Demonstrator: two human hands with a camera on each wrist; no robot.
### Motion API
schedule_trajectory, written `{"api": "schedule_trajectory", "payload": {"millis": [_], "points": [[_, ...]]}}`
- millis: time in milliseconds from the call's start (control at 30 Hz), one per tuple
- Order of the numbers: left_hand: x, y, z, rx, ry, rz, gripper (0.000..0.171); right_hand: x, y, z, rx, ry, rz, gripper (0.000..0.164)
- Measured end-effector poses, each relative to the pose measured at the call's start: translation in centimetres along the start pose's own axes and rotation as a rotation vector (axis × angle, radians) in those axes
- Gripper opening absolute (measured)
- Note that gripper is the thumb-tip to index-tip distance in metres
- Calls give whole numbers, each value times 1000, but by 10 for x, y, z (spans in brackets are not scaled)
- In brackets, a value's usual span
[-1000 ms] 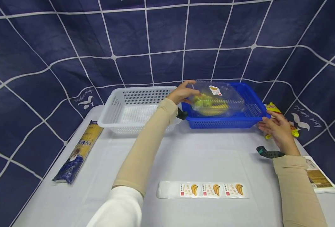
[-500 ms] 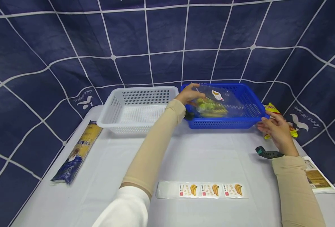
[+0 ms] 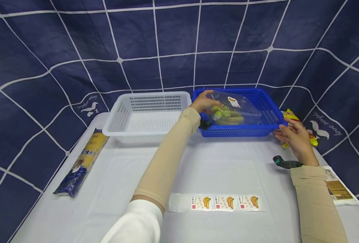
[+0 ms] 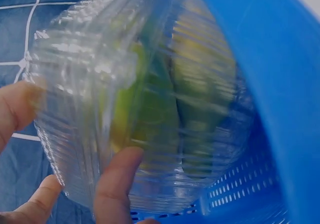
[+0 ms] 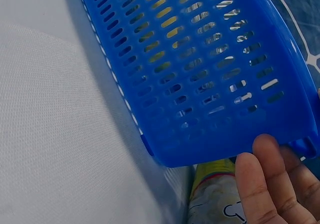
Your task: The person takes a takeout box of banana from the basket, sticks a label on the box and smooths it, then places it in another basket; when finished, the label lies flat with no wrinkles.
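My left hand (image 3: 201, 102) grips the left end of a clear plastic clamshell box (image 3: 247, 109) with a banana sticker on its lid. Yellow-green bananas (image 4: 150, 103) show through the ribbed plastic in the left wrist view. The box sits tilted inside the blue basket (image 3: 237, 131), its left end higher, with the lower part hidden by the front wall. At the basket's front right corner, my right hand (image 3: 298, 138) holds the rim; its fingertips (image 5: 250, 169) lie against the outer wall in the right wrist view.
Left of the blue basket stands a white basket (image 3: 127, 134). A pasta packet (image 3: 81, 162) lies at the far left. Banana stickers (image 3: 215, 203) on a strip lie in front. A yellow bag (image 3: 289, 114) and a brown-and-white packet (image 3: 338, 187) are at the right.
My left hand has moved slightly right and lowered the clamshell box deeper into the blue basket, mostly in the first half second. My right hand has kept its place at the corner.
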State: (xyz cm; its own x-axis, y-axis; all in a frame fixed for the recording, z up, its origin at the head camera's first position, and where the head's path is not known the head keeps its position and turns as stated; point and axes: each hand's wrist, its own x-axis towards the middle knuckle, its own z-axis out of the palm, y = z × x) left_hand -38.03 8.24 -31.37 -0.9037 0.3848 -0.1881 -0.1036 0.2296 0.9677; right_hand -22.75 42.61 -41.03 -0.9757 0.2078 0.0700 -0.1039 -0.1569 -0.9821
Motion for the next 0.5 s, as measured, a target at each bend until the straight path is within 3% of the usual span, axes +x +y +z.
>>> {"api": "schedule_trajectory", "payload": {"millis": [367, 500], "points": [[9, -12, -1, -70, 26, -6, 94, 0, 0, 2, 6, 0, 22, 36], [11, -12, 1, -42, 33, -12, 95, 0, 0, 1, -3, 2, 22, 37]]}}
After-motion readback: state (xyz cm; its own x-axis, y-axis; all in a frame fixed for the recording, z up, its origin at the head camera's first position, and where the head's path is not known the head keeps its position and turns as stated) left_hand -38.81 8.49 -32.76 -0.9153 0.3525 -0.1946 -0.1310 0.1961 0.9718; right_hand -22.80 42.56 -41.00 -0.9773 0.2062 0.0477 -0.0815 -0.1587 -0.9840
